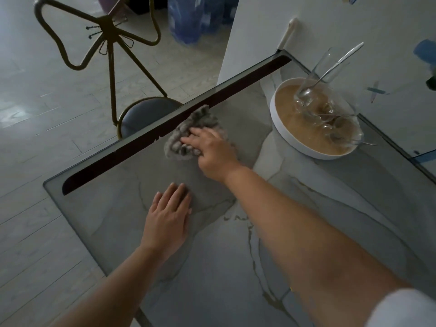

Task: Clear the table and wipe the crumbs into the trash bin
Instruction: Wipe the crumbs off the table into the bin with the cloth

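A grey fluffy cloth [188, 128] lies bunched on the marble-patterned table [306, 220], close to its far left edge. My right hand [212, 149] presses down on the cloth, fingers spread over it. My left hand [168, 218] lies flat on the tabletop nearer to me, fingers straight, holding nothing. Crumbs are too small to make out. No trash bin is in view.
A round white tray [278, 123] stands at the far right corner by the white wall, holding a glass bowl [339, 119], a tipped glass and spoons. A chair with a butterfly-shaped metal back [103, 31] stands beyond the table's left edge. Blue bags sit on the floor behind.
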